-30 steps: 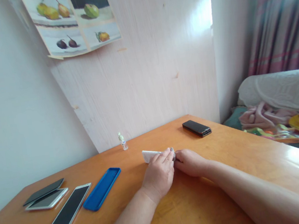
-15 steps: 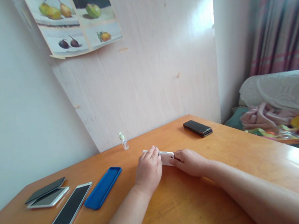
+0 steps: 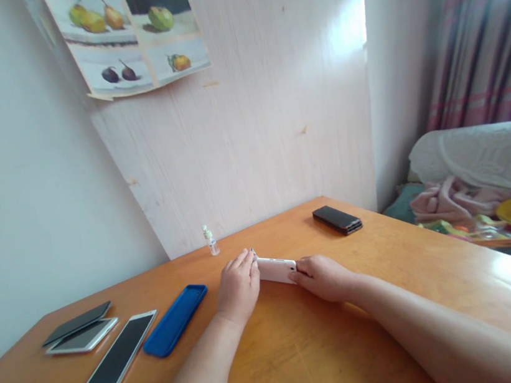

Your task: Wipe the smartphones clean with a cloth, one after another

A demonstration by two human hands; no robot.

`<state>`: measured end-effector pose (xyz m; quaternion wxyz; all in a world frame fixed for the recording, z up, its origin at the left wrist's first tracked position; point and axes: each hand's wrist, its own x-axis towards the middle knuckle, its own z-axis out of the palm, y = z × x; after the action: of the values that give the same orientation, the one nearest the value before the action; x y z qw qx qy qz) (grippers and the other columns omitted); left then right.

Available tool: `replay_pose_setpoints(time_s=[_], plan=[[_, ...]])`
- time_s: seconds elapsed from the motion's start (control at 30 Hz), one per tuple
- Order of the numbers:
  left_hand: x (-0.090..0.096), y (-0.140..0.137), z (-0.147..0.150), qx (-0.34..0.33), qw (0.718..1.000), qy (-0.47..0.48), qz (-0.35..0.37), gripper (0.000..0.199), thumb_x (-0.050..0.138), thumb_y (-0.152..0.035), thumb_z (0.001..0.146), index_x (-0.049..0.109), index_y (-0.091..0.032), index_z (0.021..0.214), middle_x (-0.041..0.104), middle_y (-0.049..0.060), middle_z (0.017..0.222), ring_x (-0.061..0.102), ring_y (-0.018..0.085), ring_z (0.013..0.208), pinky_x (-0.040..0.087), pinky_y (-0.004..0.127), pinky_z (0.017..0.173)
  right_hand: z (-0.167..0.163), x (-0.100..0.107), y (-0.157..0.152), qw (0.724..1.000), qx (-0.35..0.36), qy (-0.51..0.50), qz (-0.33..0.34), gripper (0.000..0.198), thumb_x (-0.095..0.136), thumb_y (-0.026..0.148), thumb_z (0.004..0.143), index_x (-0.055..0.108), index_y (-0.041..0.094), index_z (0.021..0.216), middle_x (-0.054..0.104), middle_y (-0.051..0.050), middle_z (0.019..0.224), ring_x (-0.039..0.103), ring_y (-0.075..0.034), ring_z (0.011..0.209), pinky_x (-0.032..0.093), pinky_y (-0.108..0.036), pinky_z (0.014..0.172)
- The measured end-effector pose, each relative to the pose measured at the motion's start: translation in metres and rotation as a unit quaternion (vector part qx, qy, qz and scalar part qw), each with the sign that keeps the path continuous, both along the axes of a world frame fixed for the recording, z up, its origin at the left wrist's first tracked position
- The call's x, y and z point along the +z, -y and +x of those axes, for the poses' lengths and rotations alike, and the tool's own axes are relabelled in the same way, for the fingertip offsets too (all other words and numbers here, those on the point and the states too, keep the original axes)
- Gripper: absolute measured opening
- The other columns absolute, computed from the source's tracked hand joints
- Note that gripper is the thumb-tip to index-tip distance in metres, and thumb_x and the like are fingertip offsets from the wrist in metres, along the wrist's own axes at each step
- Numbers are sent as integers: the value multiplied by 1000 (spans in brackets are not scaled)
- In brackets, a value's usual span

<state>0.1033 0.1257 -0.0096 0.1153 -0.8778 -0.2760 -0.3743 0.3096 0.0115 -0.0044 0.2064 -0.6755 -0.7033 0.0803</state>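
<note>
A white phone (image 3: 276,270) stands on its long edge at the middle of the table, its back and camera corner toward me. My right hand (image 3: 321,277) is closed on its right end, thumb on the near side. At the phone's left end is my left hand (image 3: 239,288), fingers bent together over it. A small greyish bit shows at the left fingertips, too small to name. The left end of the phone is hidden behind that hand.
A blue phone case (image 3: 176,321), a white phone with a dark screen (image 3: 117,360) and another white phone under a dark cover (image 3: 83,330) lie left. A small spray bottle (image 3: 211,241) stands behind; a black phone (image 3: 337,219) lies back right on the wooden table (image 3: 305,354).
My left hand has slid left along the white phone, baring more of its back. My right hand keeps its hold in the same place.
</note>
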Motion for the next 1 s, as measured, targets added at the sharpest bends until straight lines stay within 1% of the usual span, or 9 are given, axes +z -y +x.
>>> replay_pose_setpoints(time_s=[0.07, 0.17, 0.27, 0.4, 0.53, 0.63, 0.77, 0.87, 1.0], plan=[[-1, -2, -2, 14, 1000, 6, 1, 32, 47, -21, 96, 65, -14, 121, 67, 15, 124, 64, 28, 112, 52, 48, 97, 0, 0, 0, 1000, -1, -1, 0, 37, 43, 46, 96, 63, 19, 79, 70, -8, 84, 60, -16, 71, 32, -24, 60], [-1, 12, 8, 0, 1000, -3, 3, 34, 47, -21, 95, 64, -12, 123, 65, 16, 127, 62, 28, 115, 50, 48, 100, 0, 0, 0, 1000, -7, -4, -4, 37, 44, 45, 95, 64, 18, 80, 71, -8, 84, 60, -16, 70, 33, -25, 60], [-1, 39, 25, -54, 998, -24, -3, 37, 46, -21, 95, 60, -12, 128, 62, 15, 132, 58, 28, 121, 47, 47, 105, 0, -1, 0, 1000, 0, -12, 1, 35, 43, 41, 96, 65, 18, 82, 72, -8, 84, 61, -16, 71, 34, -25, 61], [1, 61, 38, -120, 990, -67, -8, 40, 45, -24, 97, 56, -12, 133, 57, 14, 139, 57, 26, 123, 45, 46, 108, 0, -3, -1, 999, 22, -31, 11, 19, 48, 26, 90, 66, 18, 86, 73, -8, 91, 64, -17, 78, 37, -23, 66], [1, 47, 30, -106, 992, -62, 2, 39, 43, -25, 98, 56, -14, 133, 59, 14, 137, 59, 26, 121, 48, 47, 105, 0, -1, 0, 1000, 14, -20, -2, 28, 45, 34, 95, 66, 18, 86, 72, -8, 88, 63, -17, 75, 36, -24, 65], [0, 22, 15, -42, 998, -38, 4, 36, 41, -25, 99, 60, -13, 128, 62, 16, 131, 60, 27, 119, 49, 49, 102, -1, 1, 1, 1000, -1, -5, -12, 37, 43, 44, 97, 66, 18, 85, 71, -9, 87, 61, -17, 73, 35, -25, 63], [-1, 0, 0, 29, 1000, -9, 2, 36, 41, -24, 99, 61, -12, 126, 64, 17, 129, 62, 29, 115, 51, 48, 97, -1, 2, 1, 1000, -5, -3, -17, 38, 43, 46, 97, 66, 19, 83, 71, -9, 87, 61, -17, 73, 34, -25, 62], [-2, 6, 4, 28, 999, -13, 9, 36, 41, -23, 98, 61, -10, 126, 63, 18, 130, 62, 29, 116, 51, 49, 97, -1, 2, 1, 1000, -5, -5, -14, 38, 43, 46, 97, 66, 19, 84, 71, -9, 86, 60, -17, 73, 33, -25, 62], [-2, 38, 24, -45, 998, -35, 11, 38, 42, -23, 99, 57, -11, 131, 61, 17, 134, 58, 28, 120, 49, 48, 102, -1, 0, 0, 1000, -1, -8, -11, 37, 42, 42, 97, 67, 18, 85, 72, -9, 85, 61, -17, 72, 34, -25, 62]])
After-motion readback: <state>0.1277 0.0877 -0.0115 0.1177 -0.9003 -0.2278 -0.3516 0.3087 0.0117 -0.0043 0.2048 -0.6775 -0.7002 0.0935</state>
